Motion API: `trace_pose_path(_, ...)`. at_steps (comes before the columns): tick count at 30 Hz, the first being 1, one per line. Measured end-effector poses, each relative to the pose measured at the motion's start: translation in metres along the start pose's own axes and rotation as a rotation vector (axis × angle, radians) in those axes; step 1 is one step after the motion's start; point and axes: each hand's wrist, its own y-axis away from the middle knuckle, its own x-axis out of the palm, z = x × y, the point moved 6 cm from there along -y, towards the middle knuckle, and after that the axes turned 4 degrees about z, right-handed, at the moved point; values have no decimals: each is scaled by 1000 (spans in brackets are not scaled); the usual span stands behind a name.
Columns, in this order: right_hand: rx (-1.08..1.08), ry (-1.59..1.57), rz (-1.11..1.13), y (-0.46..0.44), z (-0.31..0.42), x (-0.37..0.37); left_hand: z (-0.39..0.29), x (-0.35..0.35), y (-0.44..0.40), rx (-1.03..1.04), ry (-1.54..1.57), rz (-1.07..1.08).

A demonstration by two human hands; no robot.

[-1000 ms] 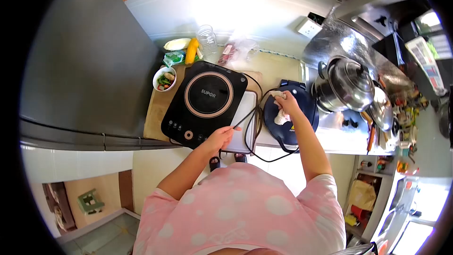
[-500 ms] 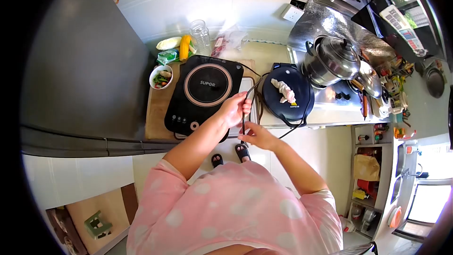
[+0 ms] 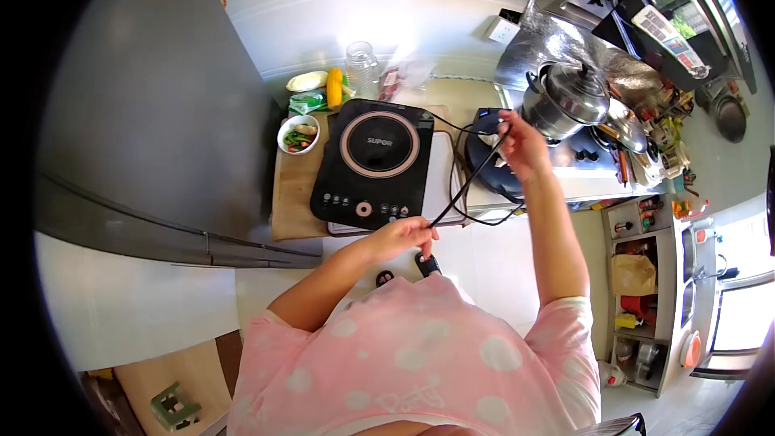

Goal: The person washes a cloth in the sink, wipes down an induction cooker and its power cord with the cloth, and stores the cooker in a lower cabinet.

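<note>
A black power cord [image 3: 466, 187] stretches slantwise between my two hands. Its lower part is pinched in my left hand [image 3: 408, 237], just off the front edge of the black induction cooktop [image 3: 329, 169]. Higher up and to the right, my right hand [image 3: 526, 147] grips the other part of the cord, above a round dark blue electric griddle [image 3: 490, 178]. More of the cord loops down past the counter edge and runs back behind the cooktop. A crumpled white cloth or tissue on the griddle is mostly hidden by my right hand.
Left of the cooktop stand a white bowl of cut vegetables [image 3: 299, 135], corn [image 3: 334, 89] and a glass jar [image 3: 362, 69]. A steel pot [image 3: 565, 101] sits on the stove at right. A wall socket [image 3: 502, 30] is at the back. A grey fridge [image 3: 161, 113] borders the left.
My right hand has moved up and right with the cord, over the griddle. My left hand has come lower, and the cord between them is now pulled out slantwise.
</note>
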Motion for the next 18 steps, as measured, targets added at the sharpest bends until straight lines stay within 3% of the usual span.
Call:
trace_pose_path(7,-45,-40,18,-15,41,-10,-10,-27,106,-189,-288,-305)
trace_pose_path(8,-29,18,17,-12,41,-10,-13,-34,119,-142,-369,-447)
trace_pose_path(11,9,342,24,9,31,15,-67,-32,146,215,-1264,-677)
trace_pose_path(12,45,435,70,25,25,34,-72,-39,152,254,-1360,-783)
trace_pose_path(15,132,851,250,50,0,76,-91,-57,157,-11,-1148,-930)
trace_pose_path(18,139,974,229,59,-34,93,-103,-76,154,36,-1086,-1018)
